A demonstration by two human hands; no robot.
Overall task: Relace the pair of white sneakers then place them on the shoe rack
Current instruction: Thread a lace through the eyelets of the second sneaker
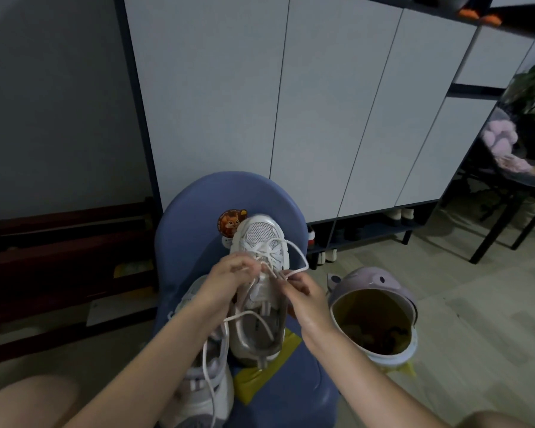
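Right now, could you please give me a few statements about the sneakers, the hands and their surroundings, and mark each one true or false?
1. Both hands pinch the white lace over the laced sneaker. True: left hand, right hand.
2. The sneakers sit on the shoe rack. False: they rest on the blue chair.
3. A second sneaker lies left of the one being laced. True.
4. The lilac bin stands left of the chair. False: it stands to the right, on the floor.
5. The cabinet doors behind are open. False: they are closed.
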